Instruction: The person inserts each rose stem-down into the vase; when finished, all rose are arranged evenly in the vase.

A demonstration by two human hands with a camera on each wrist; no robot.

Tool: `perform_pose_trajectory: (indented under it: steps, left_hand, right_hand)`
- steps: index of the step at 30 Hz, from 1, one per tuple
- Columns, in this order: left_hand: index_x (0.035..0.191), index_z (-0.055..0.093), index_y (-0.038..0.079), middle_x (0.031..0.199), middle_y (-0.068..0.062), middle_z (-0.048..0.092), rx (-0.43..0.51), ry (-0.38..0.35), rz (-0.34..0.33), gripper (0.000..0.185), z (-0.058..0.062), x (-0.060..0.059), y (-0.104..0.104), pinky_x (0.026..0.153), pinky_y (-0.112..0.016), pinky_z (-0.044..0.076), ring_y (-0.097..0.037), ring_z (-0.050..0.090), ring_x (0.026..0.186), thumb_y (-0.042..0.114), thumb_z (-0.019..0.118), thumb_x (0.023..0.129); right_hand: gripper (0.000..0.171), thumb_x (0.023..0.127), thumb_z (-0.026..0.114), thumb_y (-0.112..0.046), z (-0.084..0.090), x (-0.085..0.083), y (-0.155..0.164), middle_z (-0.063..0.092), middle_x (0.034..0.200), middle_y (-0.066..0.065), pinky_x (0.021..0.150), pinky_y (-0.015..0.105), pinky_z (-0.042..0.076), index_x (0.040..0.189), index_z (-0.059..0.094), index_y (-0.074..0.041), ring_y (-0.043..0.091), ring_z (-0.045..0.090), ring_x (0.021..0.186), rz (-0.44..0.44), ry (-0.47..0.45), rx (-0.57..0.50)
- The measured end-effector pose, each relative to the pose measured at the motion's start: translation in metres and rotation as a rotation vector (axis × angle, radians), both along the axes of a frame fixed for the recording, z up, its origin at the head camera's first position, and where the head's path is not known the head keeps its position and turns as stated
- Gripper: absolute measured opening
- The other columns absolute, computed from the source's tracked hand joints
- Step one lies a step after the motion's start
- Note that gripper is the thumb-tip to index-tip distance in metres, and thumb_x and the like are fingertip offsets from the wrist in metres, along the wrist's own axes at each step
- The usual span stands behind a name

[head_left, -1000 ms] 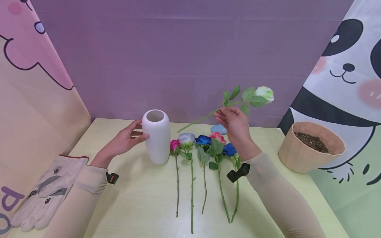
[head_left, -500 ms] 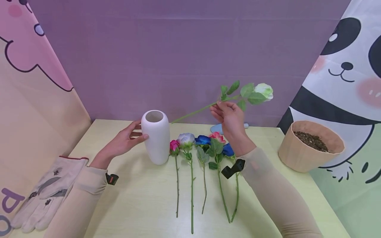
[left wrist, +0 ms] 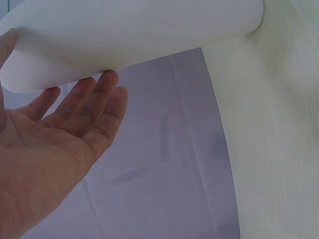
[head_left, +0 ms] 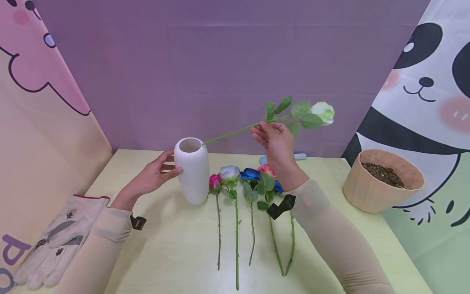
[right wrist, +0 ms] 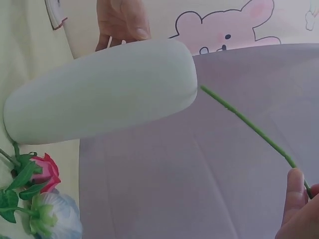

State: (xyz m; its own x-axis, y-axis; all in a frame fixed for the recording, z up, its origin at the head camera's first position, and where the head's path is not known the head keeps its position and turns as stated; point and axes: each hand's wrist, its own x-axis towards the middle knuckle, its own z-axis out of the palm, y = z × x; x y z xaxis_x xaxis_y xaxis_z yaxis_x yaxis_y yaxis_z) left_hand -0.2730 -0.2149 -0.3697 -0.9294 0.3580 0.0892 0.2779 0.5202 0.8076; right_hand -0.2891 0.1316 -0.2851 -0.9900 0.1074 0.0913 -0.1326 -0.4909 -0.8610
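- White and upright, a vase [head_left: 192, 175] stands toward the far side of a pale wooden table [head_left: 165, 253], left of centre.
- A person's left hand [head_left: 152, 175] grips it from the left, thumb on the near side and fingers against the far side.
- The right hand [head_left: 277, 143] pinches the stem of a white rose [head_left: 322, 112], bloom tilted up to the right; the stem's cut end is just beside the right of the vase's rim, outside the mouth.
- Five flowers lie to the vase's right, stems toward the near edge: a magenta rose [head_left: 215, 182], a pale lavender bloom [head_left: 230, 174], a blue rose [head_left: 250, 174], a coral-pink rose [head_left: 267, 169] and a second blue rose [head_left: 278, 187], partly hidden.
- Gloves [head_left: 58, 239] lie near left; a tan pot [head_left: 367, 192] of soil stands far right.
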Motion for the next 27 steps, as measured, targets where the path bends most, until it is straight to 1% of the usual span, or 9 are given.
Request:
perform_pose_trajectory:
  steps: [7, 14, 17, 23, 27]
  left_hand:
    - [0.156, 0.027, 0.027, 0.148, -0.012, 0.048, -0.005, 0.006, 0.008, 0.072, -0.001, -0.001, 0.0, 0.102, -0.058, 0.05, -0.039, 0.054, 0.133, 0.046, 0.064, 0.096]
    - [0.155, 0.029, 0.026, 0.148, -0.013, 0.049, -0.002, 0.012, 0.004, 0.07, -0.002, -0.001, 0.0, 0.103, -0.058, 0.05, -0.04, 0.054, 0.133, 0.045, 0.063, 0.097]
    - [0.155, 0.028, 0.025, 0.148, -0.013, 0.048, -0.007, 0.013, 0.002, 0.07, -0.003, -0.002, 0.0, 0.103, -0.058, 0.05, -0.04, 0.054, 0.133, 0.045, 0.063, 0.097]
    - [0.155, 0.027, 0.026, 0.149, -0.013, 0.047, -0.012, 0.01, -0.006, 0.07, -0.004, -0.003, -0.001, 0.104, -0.059, 0.049, -0.041, 0.052, 0.134, 0.045, 0.062, 0.098]
    - [0.154, 0.028, 0.029, 0.149, -0.01, 0.047, 0.0, -0.002, -0.009, 0.069, -0.003, -0.004, -0.002, 0.105, -0.058, 0.049, -0.039, 0.053, 0.135, 0.046, 0.062, 0.097]
  right_hand:
    - [0.017, 0.096, 0.066, -0.012, -0.002, -0.002, -0.013, 0.072, 0.094, 0.008, 0.081, 0.026, 0.061, 0.102, 0.051, -0.007, 0.016, 0.075, 0.083, 0.015, 0.038, 0.05]
    - [0.013, 0.098, 0.063, -0.01, -0.009, -0.004, -0.027, 0.073, 0.088, 0.005, 0.077, 0.025, 0.062, 0.099, 0.051, -0.008, 0.013, 0.075, 0.08, 0.026, 0.073, 0.107]
    - [0.012, 0.098, 0.063, -0.01, -0.011, -0.005, -0.033, 0.073, 0.087, 0.004, 0.075, 0.024, 0.062, 0.098, 0.051, -0.008, 0.012, 0.075, 0.079, 0.037, 0.077, 0.132]
    - [0.013, 0.097, 0.065, -0.012, -0.013, -0.006, -0.044, 0.073, 0.089, 0.005, 0.075, 0.025, 0.062, 0.1, 0.052, -0.008, 0.013, 0.075, 0.08, 0.058, 0.072, 0.17]
    - [0.012, 0.097, 0.065, -0.012, -0.015, -0.007, -0.051, 0.073, 0.089, 0.004, 0.075, 0.026, 0.062, 0.099, 0.054, -0.008, 0.013, 0.075, 0.078, 0.07, 0.065, 0.199]
